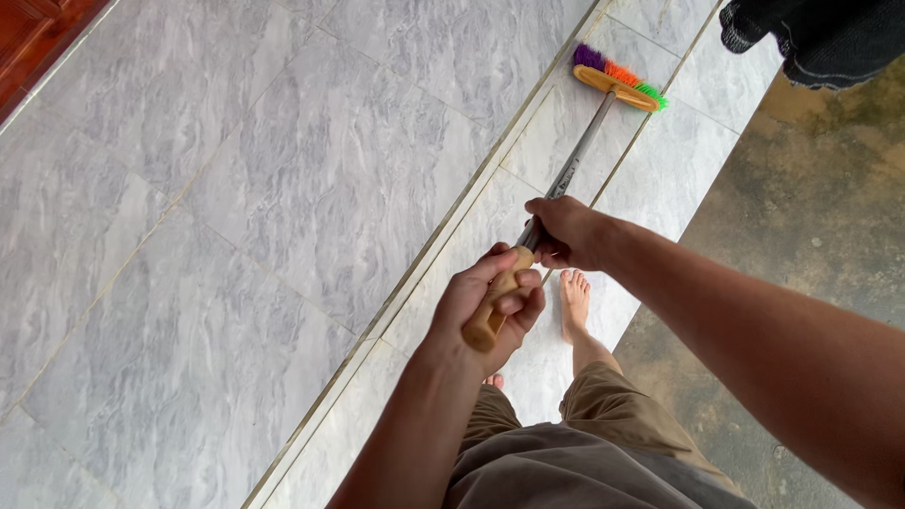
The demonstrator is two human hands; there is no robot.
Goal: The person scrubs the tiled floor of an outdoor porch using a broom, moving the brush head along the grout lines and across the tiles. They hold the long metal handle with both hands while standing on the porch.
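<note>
the left hand [490, 306] is clamped around the wooden top end of the long broom with a grey metal pole and bristles of purple, orange and green [617, 80]; the right hand [564, 231] is clamped lower on the pole. the broom head rests on the grey marble tile floor [283, 188], near its far edge beside the dirty concrete ground [811, 217]. the tiles look clean, so i judge the sweeping is far along, with only this edge strip left.
</note>
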